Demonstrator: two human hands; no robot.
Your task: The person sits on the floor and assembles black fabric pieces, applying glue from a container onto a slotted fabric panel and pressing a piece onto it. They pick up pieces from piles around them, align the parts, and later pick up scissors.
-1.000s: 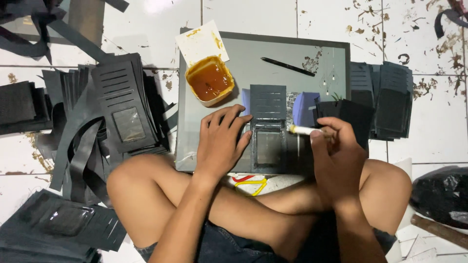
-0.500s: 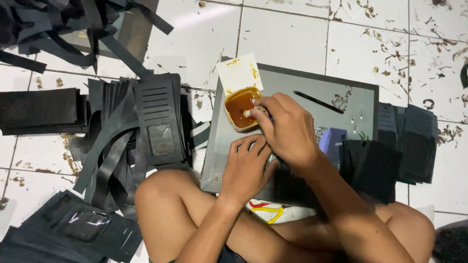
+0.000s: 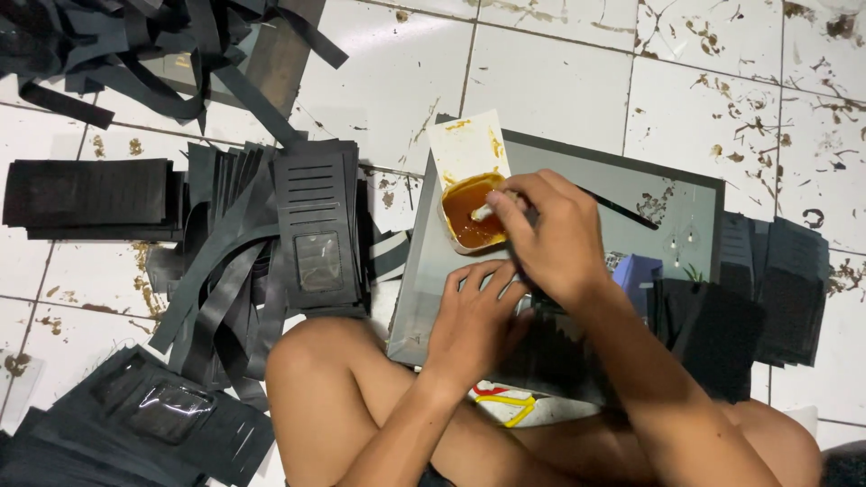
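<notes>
I sit cross-legged on a tiled floor with a grey glass board (image 3: 631, 194) in front of me. My right hand (image 3: 550, 239) reaches over the board and holds a small brush (image 3: 483, 213) whose tip dips into an open tub of amber glue (image 3: 469, 215). My left hand (image 3: 474, 316) lies flat with fingers spread on a dark wallet piece (image 3: 550, 347) on the board, mostly hidden under my arms. The tub's white lid (image 3: 469, 146) lies just behind it.
Stacks of black wallet panels lie on the left (image 3: 316, 230) and on the right (image 3: 780, 289). Loose black strips (image 3: 135, 45) are heaped at the upper left. More panels (image 3: 153, 419) lie by my left knee. A thin black stick (image 3: 622, 209) rests on the board.
My right hand went from beside the wallet piece up to the glue tub and now dips the brush in it. My left hand stays on the piece. The camera has turned slightly.
</notes>
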